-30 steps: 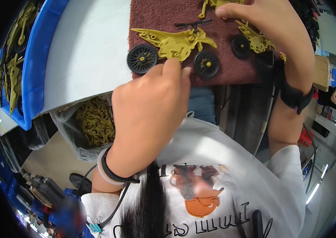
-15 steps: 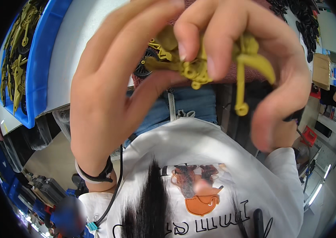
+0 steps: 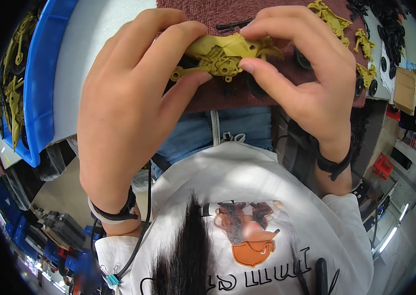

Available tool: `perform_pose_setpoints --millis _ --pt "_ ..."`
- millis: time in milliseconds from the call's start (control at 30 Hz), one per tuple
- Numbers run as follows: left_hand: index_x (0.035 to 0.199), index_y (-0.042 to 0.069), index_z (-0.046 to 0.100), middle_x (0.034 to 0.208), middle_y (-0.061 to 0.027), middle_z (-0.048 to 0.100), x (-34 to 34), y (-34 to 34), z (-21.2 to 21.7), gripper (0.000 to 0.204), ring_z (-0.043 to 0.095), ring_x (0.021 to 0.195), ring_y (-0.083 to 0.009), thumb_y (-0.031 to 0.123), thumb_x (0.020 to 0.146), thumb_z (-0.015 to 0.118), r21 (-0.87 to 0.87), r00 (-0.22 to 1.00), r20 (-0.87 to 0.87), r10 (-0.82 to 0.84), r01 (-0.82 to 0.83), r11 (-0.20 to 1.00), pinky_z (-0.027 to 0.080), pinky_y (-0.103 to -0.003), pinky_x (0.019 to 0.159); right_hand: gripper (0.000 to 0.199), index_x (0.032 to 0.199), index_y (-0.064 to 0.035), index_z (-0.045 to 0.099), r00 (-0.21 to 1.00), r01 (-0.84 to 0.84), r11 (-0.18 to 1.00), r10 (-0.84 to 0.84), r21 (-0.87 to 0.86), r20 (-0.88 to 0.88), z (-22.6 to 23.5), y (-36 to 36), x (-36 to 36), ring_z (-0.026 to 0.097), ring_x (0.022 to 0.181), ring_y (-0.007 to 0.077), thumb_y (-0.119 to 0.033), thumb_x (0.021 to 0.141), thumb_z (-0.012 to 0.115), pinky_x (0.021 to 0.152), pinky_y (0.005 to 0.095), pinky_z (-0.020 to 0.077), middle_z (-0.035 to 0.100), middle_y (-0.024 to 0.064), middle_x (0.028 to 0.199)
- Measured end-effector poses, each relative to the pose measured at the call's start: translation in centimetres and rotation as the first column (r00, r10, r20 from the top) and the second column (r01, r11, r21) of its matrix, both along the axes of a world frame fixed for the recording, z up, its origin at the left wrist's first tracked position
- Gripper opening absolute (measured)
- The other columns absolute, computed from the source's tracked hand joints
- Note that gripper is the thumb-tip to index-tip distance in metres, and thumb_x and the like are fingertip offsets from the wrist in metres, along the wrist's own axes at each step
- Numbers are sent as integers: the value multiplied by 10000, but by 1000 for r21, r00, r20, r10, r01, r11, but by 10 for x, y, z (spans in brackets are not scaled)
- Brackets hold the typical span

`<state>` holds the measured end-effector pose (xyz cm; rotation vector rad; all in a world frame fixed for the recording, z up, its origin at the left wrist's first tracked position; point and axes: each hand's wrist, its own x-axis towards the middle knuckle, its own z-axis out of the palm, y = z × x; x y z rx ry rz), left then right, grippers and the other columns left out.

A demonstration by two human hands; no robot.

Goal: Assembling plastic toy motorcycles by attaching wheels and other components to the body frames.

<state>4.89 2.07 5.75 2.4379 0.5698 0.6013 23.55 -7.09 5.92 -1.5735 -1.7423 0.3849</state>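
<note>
A yellow-green plastic toy motorcycle body [image 3: 220, 54], with moulded engine detail, is held level over a maroon towel [image 3: 203, 14]. My left hand [image 3: 122, 93] grips its left end, thumb below and fingers above. At the right end, my right hand [image 3: 311, 73] pinches it between thumb and forefinger. Just behind the body lies a thin black rod-like part [image 3: 235, 25]. A black toy wheel [image 3: 303, 59] shows partly under my right hand. The fingers hide both ends of the body.
At the left stands a blue tray [image 3: 46, 78] full of yellow-green toy motorcycle parts. More yellow-green pieces [image 3: 330, 19] lie on the towel's right side. Beyond them is a pile of black parts [image 3: 389, 29]. A cardboard box [image 3: 405, 91] sits farther right.
My hands have lowered the toy motorcycle body toward the towel and levelled it. The right fingers, earlier curled over it, now pinch its right end. The loose parts behind have come into view.
</note>
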Motion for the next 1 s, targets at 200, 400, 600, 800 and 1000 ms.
perform_pose_setpoints --millis 200,400,600,800,1000 --pt "1130 40 653 1111 -115 615 -7 2 -10 405 613 987 -278 31 735 742 125 995 -94 38 -26 992 487 -352 848 199 914 -10 704 981 113 992 -104 -50 162 1 -7 -9 630 792 151 2 723 758 667 254 490 650 77 913" --pt "1127 43 655 1116 -117 611 -6 -6 -9 379 602 996 -283 26 754 720 96 990 -110 92 -82 992 480 -355 860 213 908 -17 710 962 207 973 -221 101 161 -18 -15 -12 637 808 189 -10 708 781 711 279 491 675 97 932" --pt "1120 26 639 1097 -121 612 -6 -7 -3 375 601 998 -280 27 752 715 58 981 -140 134 -127 990 465 -351 882 343 1046 -9 662 949 222 961 -252 165 191 -28 -20 -21 634 907 201 15 724 777 802 285 492 658 124 1009" --pt "1098 -24 623 1056 -104 638 -15 -18 9 363 603 967 -169 34 759 739 -348 983 -20 183 -179 920 449 -304 883 663 1340 38 390 721 136 991 -108 -12 -684 -10 -25 -32 551 1125 181 115 763 709 938 293 482 550 139 1187" --pt "1152 -96 560 1081 -162 642 -25 -33 -2 474 631 1014 -220 147 808 778 -713 919 203 338 -98 694 478 -313 917 472 1159 77 592 757 2 991 -88 -133 -648 3 -31 -24 627 1024 209 -106 775 796 904 296 493 629 160 1115"
